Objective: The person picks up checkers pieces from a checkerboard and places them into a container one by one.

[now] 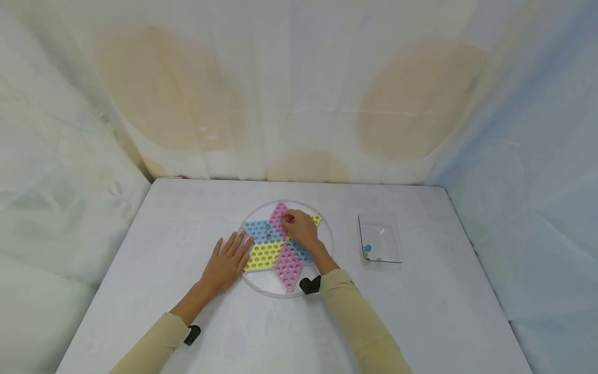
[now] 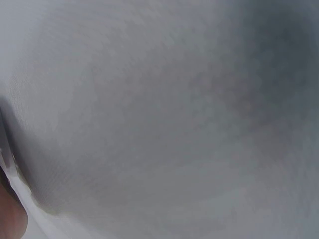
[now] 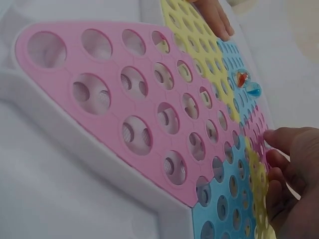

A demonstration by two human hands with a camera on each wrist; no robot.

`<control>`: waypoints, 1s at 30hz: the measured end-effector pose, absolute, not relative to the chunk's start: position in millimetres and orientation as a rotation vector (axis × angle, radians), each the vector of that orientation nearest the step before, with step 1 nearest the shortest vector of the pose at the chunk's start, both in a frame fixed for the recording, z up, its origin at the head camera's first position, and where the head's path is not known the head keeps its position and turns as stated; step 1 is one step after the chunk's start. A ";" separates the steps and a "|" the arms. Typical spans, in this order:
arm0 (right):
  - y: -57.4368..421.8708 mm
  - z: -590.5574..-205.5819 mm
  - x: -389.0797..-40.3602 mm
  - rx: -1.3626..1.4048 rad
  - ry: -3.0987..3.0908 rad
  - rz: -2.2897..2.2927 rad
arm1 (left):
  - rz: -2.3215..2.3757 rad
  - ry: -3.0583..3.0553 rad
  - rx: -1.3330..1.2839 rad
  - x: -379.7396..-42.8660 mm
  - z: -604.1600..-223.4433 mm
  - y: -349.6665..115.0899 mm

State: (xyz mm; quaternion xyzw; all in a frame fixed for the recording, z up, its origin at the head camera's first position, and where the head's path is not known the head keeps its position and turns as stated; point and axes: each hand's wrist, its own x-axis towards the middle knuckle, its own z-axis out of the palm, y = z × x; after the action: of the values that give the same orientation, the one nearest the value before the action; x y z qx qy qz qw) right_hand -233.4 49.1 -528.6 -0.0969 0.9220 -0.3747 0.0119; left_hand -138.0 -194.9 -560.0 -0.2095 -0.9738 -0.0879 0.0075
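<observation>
A round Chinese checkers board [image 1: 288, 266] has a star of pink, yellow and blue holed sections. My left hand [image 1: 229, 263] lies with fingers spread on its left rim, beside the blue and yellow sections. Over the far pink section, my right hand [image 1: 300, 228] pinches a small glass marble [image 1: 283, 220] at its fingertips. From the right wrist view, the curled fingers [image 3: 281, 139] hide that marble. Two marbles sit in the blue section, one with orange [image 3: 241, 78] inside and one with blue [image 3: 254, 89].
Right of the board stands a clear square container [image 1: 385, 236] with several blue and green marbles [image 1: 367, 248] in its near left corner. A white cloth covers the table [image 1: 434, 291]. Pale curtains [image 1: 299, 93] hang behind and at both sides.
</observation>
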 end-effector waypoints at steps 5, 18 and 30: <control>48.9 -528.9 -233.7 -0.295 2.869 -1.190 | -0.272 -3.037 -0.649 -137.9 -560.3 -195.2; 57.3 -518.3 -232.9 -0.308 2.744 -1.361 | -0.251 -3.039 -0.654 -139.8 -559.2 -196.0; 73.8 -505.9 -231.6 -0.385 2.759 -1.412 | -0.264 -3.031 -0.649 -140.5 -563.6 -196.3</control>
State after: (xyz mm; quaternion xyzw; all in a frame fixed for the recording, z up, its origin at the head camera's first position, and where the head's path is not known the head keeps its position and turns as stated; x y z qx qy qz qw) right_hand -231.6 73.8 -505.9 -0.1232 0.8833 -0.4522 0.0094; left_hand -140.5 -196.3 -563.6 -0.2086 -0.9742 -0.0848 0.0154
